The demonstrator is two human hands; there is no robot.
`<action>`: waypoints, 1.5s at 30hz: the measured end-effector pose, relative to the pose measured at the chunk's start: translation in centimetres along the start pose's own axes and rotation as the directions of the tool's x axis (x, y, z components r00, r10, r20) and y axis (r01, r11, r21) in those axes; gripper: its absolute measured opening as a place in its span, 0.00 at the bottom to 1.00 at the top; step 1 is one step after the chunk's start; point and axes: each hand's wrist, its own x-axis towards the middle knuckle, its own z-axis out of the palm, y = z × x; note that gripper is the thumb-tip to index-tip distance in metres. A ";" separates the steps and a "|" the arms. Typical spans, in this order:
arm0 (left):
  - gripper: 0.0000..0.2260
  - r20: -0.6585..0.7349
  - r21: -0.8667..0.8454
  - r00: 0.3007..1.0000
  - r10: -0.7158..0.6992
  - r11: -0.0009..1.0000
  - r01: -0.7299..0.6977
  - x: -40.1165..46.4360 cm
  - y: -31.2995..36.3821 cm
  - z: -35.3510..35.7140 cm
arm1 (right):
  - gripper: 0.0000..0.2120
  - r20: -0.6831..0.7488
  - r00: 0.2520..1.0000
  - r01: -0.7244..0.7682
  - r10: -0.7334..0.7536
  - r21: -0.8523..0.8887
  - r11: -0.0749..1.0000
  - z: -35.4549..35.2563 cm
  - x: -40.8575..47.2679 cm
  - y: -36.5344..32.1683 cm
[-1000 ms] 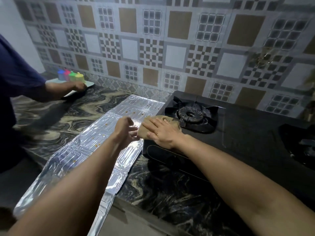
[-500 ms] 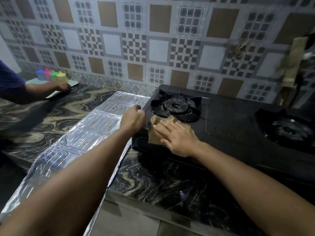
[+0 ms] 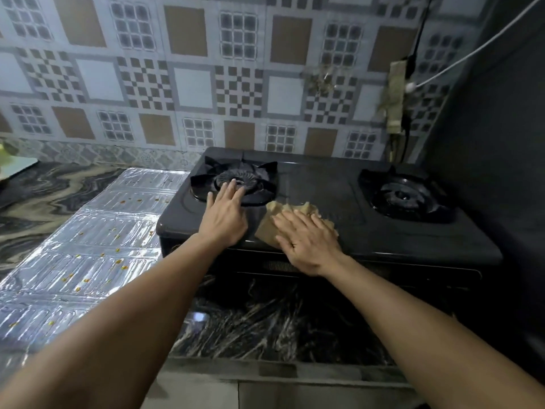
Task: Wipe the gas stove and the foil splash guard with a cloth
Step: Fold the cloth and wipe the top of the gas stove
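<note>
Head view: right hand (image 3: 306, 240) fingers (image 3: 287, 221) straight, spread flat, pressing tan cloth (image 3: 269, 228) onto black gas stove (image 3: 339, 196) top near front edge, between two burners. Left hand (image 3: 225, 215) fingers (image 3: 231, 188) straight, holding nothing, palm down on stove, tips touching left burner (image 3: 239, 180) grate. Right burner (image 3: 404, 196) well apart from hands. Foil splash guard (image 3: 88, 246) lies flat on marble countertop (image 3: 38, 196), touching stove's left edge, dotted with orange specks. Patterned tile wall (image 3: 191, 84) behind.
</note>
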 end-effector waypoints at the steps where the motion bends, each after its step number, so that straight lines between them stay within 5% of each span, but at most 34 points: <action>1: 0.26 0.003 -0.004 1.000 0.000 1.000 0.000 0.2 0.3 0.2 | 0.29 0.001 1.000 -0.008 0.008 0.010 1.000 0.0 -0.1 0.3; 11: 0.25 0.038 -0.038 0.998 -0.052 0.998 0.054 1.4 -0.3 0.4 | 0.26 0.114 0.974 -0.209 0.195 0.125 0.970 -0.3 4.3 1.6; 18: 0.16 -0.127 0.020 0.990 -0.069 0.997 0.072 3.9 -0.8 -0.1 | 0.26 0.223 0.940 -0.297 0.259 0.159 0.942 -0.5 9.5 3.2; 23: 0.20 -0.271 0.082 0.943 -0.192 0.972 0.222 6.7 -2.5 0.0 | 0.27 0.255 0.935 -0.286 0.246 0.136 0.948 -0.8 13.0 5.2; 34: 0.28 -0.157 0.067 0.904 -0.397 0.909 0.411 13.1 -5.7 0.0 | 0.26 0.322 0.932 -0.215 0.168 0.116 0.970 -0.5 21.6 10.2; 45: 0.28 0.040 0.233 0.916 -0.400 0.895 0.381 16.5 -6.5 1.4 | 0.24 0.358 0.934 -0.034 -0.013 0.125 0.992 0.1 28.7 13.8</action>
